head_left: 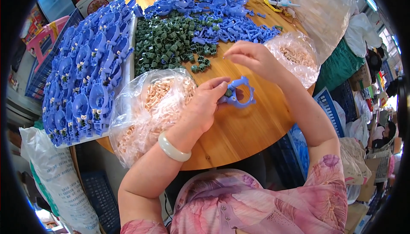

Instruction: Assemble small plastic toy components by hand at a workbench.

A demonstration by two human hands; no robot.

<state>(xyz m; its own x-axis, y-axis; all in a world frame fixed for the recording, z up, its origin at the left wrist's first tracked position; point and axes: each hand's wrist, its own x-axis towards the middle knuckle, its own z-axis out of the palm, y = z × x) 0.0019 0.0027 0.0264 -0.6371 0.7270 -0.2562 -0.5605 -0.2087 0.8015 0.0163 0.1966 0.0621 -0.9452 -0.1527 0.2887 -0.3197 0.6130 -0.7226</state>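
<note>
My left hand (204, 104) is closed on a blue plastic ring-shaped part (241, 93), held low over the right middle of the table. A dark green piece (228, 92) sits at the part's near-hand end, beside my thumb. Farther back and to the right, my right hand (255, 59) hangs above the table with loosely bent fingers. Nothing shows in it. Left of it lies a heap of small dark green plastic pieces (160, 42). Behind it spreads a pile of small blue pieces (232, 30). A plastic bag of cream-coloured pieces (164, 95) rests against my left forearm.
On the left, a tray of several blue assembled parts (83, 74) borders the round wooden table (213, 150). Larger blue parts (192, 3) lie at the back. Another bag of cream pieces (297, 54) and a yellow-handled tool (275, 4) lie at the right. Sacks (318, 14) crowd the right side.
</note>
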